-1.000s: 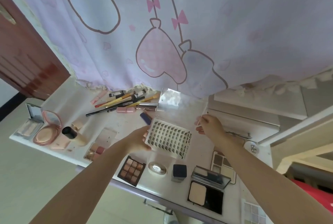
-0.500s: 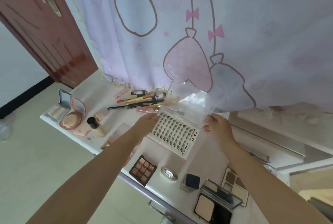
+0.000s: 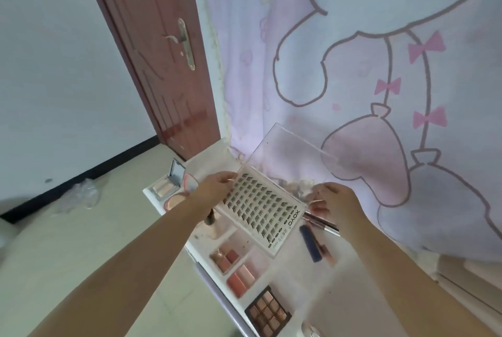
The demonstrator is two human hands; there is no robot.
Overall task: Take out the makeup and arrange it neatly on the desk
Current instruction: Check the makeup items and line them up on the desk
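Both hands on one lash case (image 3: pixel 260 209), lifted clear of the desk (image 3: pixel 350 290). Left hand (image 3: pixel 214 187) pinches its far left corner; right hand (image 3: pixel 330 202) pinches the right edge near the hinge. Clear lid (image 3: pixel 288 152) stands open, tilted away from my grip, so I judge the two-corner hold keeps the tray level and the lashes showing. Below the case: blush palettes (image 3: pixel 236 266), then a brown eyeshadow palette (image 3: pixel 267 312). Under the right hand: a dark blue tube (image 3: pixel 311 244). Beyond the left hand: open compacts (image 3: pixel 173 182). Case not yet placed.
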